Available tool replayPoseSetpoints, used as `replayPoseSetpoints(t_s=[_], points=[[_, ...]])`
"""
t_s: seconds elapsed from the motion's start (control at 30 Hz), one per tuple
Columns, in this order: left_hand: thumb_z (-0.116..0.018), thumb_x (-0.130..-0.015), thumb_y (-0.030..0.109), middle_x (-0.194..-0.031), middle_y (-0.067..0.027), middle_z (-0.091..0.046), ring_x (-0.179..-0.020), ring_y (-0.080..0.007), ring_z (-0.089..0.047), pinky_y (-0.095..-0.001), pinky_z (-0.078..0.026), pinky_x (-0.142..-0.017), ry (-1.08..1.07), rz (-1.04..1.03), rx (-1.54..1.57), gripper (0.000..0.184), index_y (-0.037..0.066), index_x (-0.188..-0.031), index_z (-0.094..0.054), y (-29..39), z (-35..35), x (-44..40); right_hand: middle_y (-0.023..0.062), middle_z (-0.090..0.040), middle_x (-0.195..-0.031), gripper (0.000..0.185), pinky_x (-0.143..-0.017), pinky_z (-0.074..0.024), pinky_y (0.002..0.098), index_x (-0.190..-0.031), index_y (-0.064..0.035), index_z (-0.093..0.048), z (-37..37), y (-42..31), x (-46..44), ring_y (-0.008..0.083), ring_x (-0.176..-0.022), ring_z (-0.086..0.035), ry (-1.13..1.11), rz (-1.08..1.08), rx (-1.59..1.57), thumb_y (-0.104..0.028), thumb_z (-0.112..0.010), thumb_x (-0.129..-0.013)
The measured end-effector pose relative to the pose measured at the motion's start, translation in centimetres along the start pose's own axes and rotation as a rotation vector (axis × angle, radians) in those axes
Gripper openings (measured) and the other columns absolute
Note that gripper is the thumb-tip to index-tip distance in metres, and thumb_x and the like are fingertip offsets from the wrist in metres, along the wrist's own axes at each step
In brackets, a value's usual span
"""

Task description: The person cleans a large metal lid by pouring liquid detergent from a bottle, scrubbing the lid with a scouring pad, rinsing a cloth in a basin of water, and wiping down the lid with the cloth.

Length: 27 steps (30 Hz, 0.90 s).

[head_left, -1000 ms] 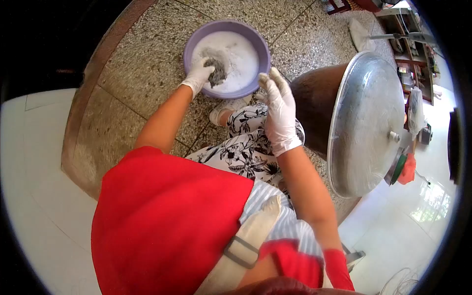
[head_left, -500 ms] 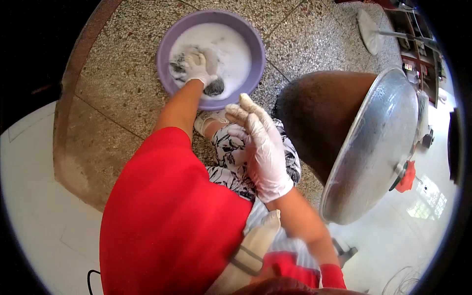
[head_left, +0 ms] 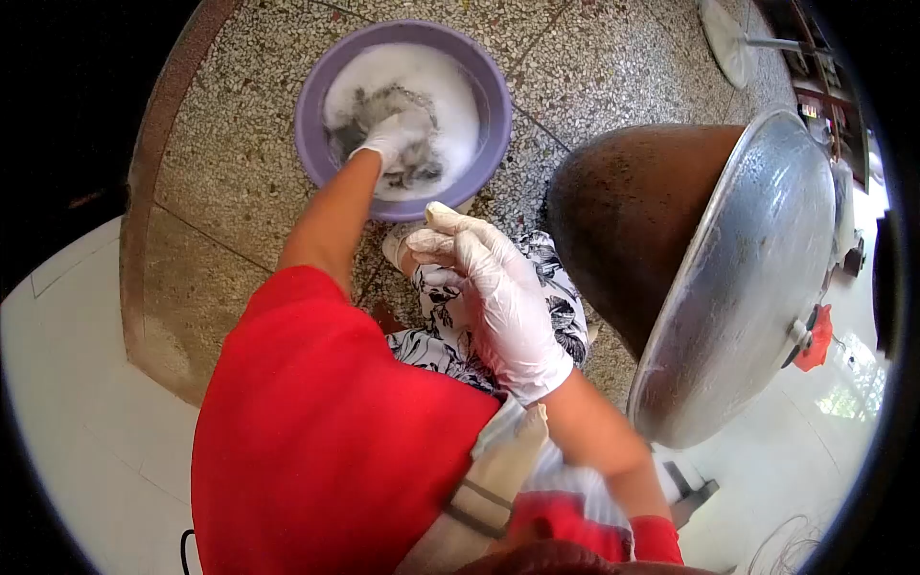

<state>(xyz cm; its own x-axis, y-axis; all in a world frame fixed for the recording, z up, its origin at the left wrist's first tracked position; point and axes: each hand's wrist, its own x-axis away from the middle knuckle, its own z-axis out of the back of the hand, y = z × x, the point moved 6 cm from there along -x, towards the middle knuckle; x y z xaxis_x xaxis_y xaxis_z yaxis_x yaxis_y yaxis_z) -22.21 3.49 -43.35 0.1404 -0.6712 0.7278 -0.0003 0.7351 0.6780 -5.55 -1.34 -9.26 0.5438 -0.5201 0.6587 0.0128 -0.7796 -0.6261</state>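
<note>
My left hand (head_left: 391,142), in a white glove, reaches down into a purple basin (head_left: 497,125) of white foamy water. Its fingers are sunk in the suds, beside dark grey, wet material (head_left: 422,173) that looks like cloth; whether they grip it is hidden. Above my lap, over black-and-white patterned trousers (head_left: 556,278), I hold up my right hand (head_left: 503,302). That hand is also gloved in white, its fingers extended and slightly bent, with nothing in them.
On the right stands a large brown, rounded vessel (head_left: 632,201) with a wide metal lid (head_left: 743,278). The basin rests on a speckled stone floor (head_left: 230,125). A pale flat-headed object on a pole (head_left: 771,43) lies at the upper right.
My left hand has sunk deeper, its fingers now out of sight, and the dark material has spread through the foam. The right hand has dipped slightly and stays empty.
</note>
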Motion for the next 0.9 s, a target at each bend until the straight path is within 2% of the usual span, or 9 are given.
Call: replayPoseSetpoints(t_s=[0.03,0.1,0.37,0.5,0.57,0.6,0.7,0.83,0.9], points=[[-0.068,-0.081,0.046,-0.122,-0.0133,-0.062,-0.108,-0.0280,-0.059,-0.0409,-0.050,-0.087,-0.113,0.005,-0.181,0.074,0.004,-0.137,-0.045,1.7,1.0,0.8,0.0094,-0.064,-0.115,0.041,-0.089,-0.0445,0.0260,-0.134,0.0017,-0.049,0.0,-0.1,0.0,0.0144,-0.104,-0.059,-0.005,0.006,-0.003,-0.024,-0.048,-0.102],[-0.064,-0.086,0.046,-0.119,-0.0094,-0.064,-0.106,-0.0239,-0.060,-0.0377,-0.051,-0.085,0.232,0.173,0.343,0.056,0.005,-0.123,-0.058,5.4,3.8,7.9,0.0093,-0.065,-0.113,0.038,-0.086,-0.0452,0.0258,-0.131,0.0001,-0.052,0.0,0.0,0.1,0.0144,-0.101,-0.060,0.012,-0.007,-0.026,-0.024,-0.048,-0.102],[-0.054,-0.096,0.030,-0.086,-0.0018,-0.067,-0.077,-0.0124,-0.063,-0.0281,-0.053,-0.064,-0.051,0.048,0.786,0.024,0.008,-0.099,-0.064,5.4,7.1,9.6,0.0092,-0.066,-0.110,0.038,-0.087,-0.0455,0.0282,-0.129,-0.0018,-0.054,-0.9,-0.4,0.3,0.0153,-0.100,-0.060,-0.050,0.025,0.026,-0.027,-0.048,-0.102],[-0.057,-0.087,0.018,-0.093,-0.0101,-0.066,-0.083,-0.0221,-0.066,-0.0396,-0.056,-0.075,-0.259,0.179,0.415,0.033,0.003,-0.116,-0.057,-1.1,7.1,3.7,0.0090,-0.066,-0.109,0.038,-0.087,-0.0453,0.0280,-0.129,-0.0006,-0.054,-0.7,-0.4,0.3,0.0157,-0.100,-0.060,-0.021,0.003,0.013,-0.027,-0.047,-0.102],[-0.060,-0.082,0.020,-0.099,-0.0149,-0.067,-0.091,-0.0256,-0.066,-0.0446,-0.052,-0.085,-0.059,0.060,0.167,0.045,0.001,-0.123,-0.056,-3.5,7.6,0.1,0.0087,-0.065,-0.109,0.039,-0.087,-0.0452,0.0277,-0.129,0.0008,-0.053,-0.7,-0.2,0.0,0.0154,-0.101,-0.060,-0.037,-0.019,0.005,-0.027,-0.047,-0.102],[-0.064,-0.082,0.030,-0.118,-0.0197,-0.062,-0.112,-0.0329,-0.059,-0.0515,-0.044,-0.098,0.031,0.098,-0.256,0.055,0.002,-0.129,-0.054,-1.4,8.2,1.5,0.0087,-0.065,-0.109,0.039,-0.087,-0.0452,0.0277,-0.129,0.0008,-0.053,-0.7,-0.1,-0.1,0.0154,-0.101,-0.060,-0.033,-0.023,0.004,-0.027,-0.047,-0.102],[-0.067,-0.082,0.039,-0.136,-0.0200,-0.051,-0.126,-0.0376,-0.047,-0.0603,-0.036,-0.102,0.344,0.227,-0.841,0.065,0.003,-0.133,-0.052,2.1,4.9,3.0,0.0080,-0.065,-0.109,0.039,-0.087,-0.0449,0.0271,-0.130,0.0015,-0.052,-1.0,-0.1,-0.2,0.0150,-0.101,-0.059,-0.042,-0.041,-0.002,-0.025,-0.047,-0.102],[-0.062,-0.086,0.030,-0.143,-0.0208,-0.043,-0.133,-0.0376,-0.040,-0.0735,-0.028,-0.098,0.358,0.048,-1.325,0.054,0.005,-0.133,-0.051,0.3,-1.1,1.5,0.0066,-0.064,-0.110,0.038,-0.088,-0.0437,0.0257,-0.132,0.0010,-0.051,-1.1,0.1,-0.4,0.0132,-0.102,-0.057,-0.044,-0.106,-0.039,-0.023,-0.046,-0.103],[-0.061,-0.087,0.023,-0.141,-0.0190,-0.047,-0.129,-0.0368,-0.046,-0.0663,-0.034,-0.099,0.175,-0.053,-1.290,0.044,0.009,-0.128,-0.056,0.8,-0.5,1.5,0.0061,-0.064,-0.111,0.039,-0.087,-0.0435,0.0251,-0.132,0.0009,-0.050,-1.2,0.1,-0.4,0.0124,-0.102,-0.057,-0.044,-0.114,-0.050,-0.024,-0.046,-0.102]])
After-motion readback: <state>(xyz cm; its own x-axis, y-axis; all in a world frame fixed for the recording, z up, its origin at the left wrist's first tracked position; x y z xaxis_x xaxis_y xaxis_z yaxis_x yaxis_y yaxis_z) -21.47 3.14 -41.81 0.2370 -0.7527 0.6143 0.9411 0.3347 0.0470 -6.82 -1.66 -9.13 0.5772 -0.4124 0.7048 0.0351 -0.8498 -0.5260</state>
